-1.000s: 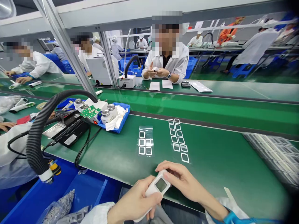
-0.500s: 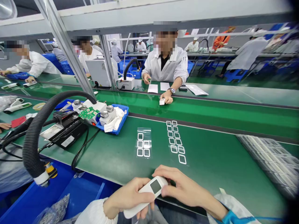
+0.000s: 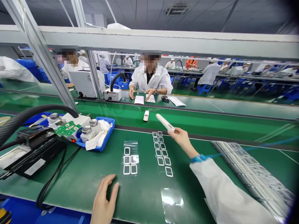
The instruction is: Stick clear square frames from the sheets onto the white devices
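My right hand (image 3: 181,139) is stretched out over the far part of the green bench and grips a long white handheld device (image 3: 164,121) by one end, above the conveyor belt (image 3: 210,119). My left hand (image 3: 104,199) rests flat on the bench near its front edge, fingers spread, holding nothing. Just beyond it lies a clear film (image 3: 130,157) with several white square frames. A strip of more white square frames (image 3: 162,152) lies below my right hand. Another white device (image 3: 146,115) lies on the belt.
A blue tray (image 3: 102,140) with metal-capped jars and cloth stands at left, beside a circuit board (image 3: 66,129), a black unit (image 3: 35,149) and a corrugated black hose (image 3: 28,115). Clear trays (image 3: 252,174) lie at right. A person in white (image 3: 150,81) works across the belt.
My right hand has taken the white device out of my left hand and carried it forward over the belt. My left hand has dropped open onto the bench. The person opposite set a device on the belt.
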Action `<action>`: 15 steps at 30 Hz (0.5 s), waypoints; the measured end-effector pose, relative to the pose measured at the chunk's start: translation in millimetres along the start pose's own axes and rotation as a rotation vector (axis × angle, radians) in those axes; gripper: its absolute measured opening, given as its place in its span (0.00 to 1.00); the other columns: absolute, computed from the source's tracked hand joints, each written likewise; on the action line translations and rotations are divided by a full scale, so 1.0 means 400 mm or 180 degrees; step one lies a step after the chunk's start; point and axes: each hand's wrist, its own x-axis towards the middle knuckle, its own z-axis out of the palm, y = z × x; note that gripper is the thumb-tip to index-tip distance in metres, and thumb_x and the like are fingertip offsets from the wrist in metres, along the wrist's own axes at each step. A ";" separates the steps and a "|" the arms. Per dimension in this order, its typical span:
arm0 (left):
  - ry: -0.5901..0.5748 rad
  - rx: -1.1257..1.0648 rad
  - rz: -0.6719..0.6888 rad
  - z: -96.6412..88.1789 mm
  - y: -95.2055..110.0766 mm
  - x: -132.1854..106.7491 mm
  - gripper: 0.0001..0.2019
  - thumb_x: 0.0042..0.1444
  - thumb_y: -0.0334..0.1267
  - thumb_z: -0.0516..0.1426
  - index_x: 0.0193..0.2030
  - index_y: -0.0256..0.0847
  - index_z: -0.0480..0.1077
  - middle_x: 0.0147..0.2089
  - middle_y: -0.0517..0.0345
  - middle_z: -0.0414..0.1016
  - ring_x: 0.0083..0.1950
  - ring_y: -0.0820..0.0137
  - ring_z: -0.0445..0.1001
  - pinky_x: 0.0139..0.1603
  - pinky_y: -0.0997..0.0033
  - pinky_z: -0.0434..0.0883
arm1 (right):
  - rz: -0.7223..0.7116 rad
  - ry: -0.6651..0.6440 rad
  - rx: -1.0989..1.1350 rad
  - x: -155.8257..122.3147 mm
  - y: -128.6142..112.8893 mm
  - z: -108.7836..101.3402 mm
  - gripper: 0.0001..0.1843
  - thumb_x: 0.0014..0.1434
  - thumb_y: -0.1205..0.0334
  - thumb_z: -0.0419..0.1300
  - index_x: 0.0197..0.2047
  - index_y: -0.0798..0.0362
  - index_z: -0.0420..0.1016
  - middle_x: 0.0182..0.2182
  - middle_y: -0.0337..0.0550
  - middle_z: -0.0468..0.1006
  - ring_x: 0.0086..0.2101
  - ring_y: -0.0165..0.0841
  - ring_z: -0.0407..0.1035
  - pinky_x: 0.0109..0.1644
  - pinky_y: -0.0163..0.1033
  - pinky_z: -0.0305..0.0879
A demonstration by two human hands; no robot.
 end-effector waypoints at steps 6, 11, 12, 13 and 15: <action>0.0267 0.1200 0.1118 0.031 -0.010 -0.017 0.13 0.64 0.44 0.53 0.51 0.43 0.71 0.52 0.50 0.74 0.52 0.59 0.73 0.51 0.60 0.71 | 0.0657 0.0516 -0.0829 0.198 0.063 0.009 0.22 0.58 0.55 0.60 0.48 0.65 0.76 0.43 0.64 0.77 0.43 0.44 0.72 0.39 0.39 0.63; 0.0438 0.1419 0.1418 0.030 -0.019 -0.009 0.14 0.64 0.46 0.52 0.49 0.43 0.72 0.50 0.52 0.75 0.49 0.62 0.75 0.41 0.68 0.74 | 0.0505 0.0291 -0.1264 0.192 0.094 0.023 0.20 0.57 0.53 0.62 0.46 0.62 0.77 0.44 0.60 0.77 0.46 0.46 0.71 0.43 0.40 0.63; 0.0451 0.1428 0.1427 0.028 -0.020 -0.009 0.14 0.64 0.46 0.52 0.49 0.43 0.72 0.50 0.52 0.76 0.49 0.63 0.75 0.39 0.69 0.74 | 0.0427 0.0259 -0.1318 0.179 0.101 0.012 0.20 0.57 0.54 0.62 0.46 0.61 0.76 0.44 0.58 0.77 0.47 0.46 0.71 0.44 0.41 0.63; 0.0457 0.1438 0.1422 0.027 -0.020 -0.009 0.14 0.64 0.47 0.52 0.49 0.43 0.72 0.50 0.53 0.76 0.49 0.63 0.75 0.38 0.70 0.74 | 0.0339 0.0240 -0.1365 0.160 0.109 -0.005 0.19 0.57 0.54 0.62 0.47 0.60 0.76 0.45 0.57 0.77 0.47 0.46 0.70 0.45 0.41 0.63; 0.0449 0.1447 0.1420 0.026 -0.019 -0.009 0.14 0.64 0.47 0.52 0.48 0.43 0.72 0.50 0.53 0.76 0.48 0.63 0.75 0.37 0.70 0.73 | 0.0146 0.0249 -0.1451 0.104 0.128 -0.057 0.19 0.58 0.56 0.61 0.49 0.58 0.76 0.47 0.54 0.77 0.49 0.44 0.69 0.48 0.41 0.63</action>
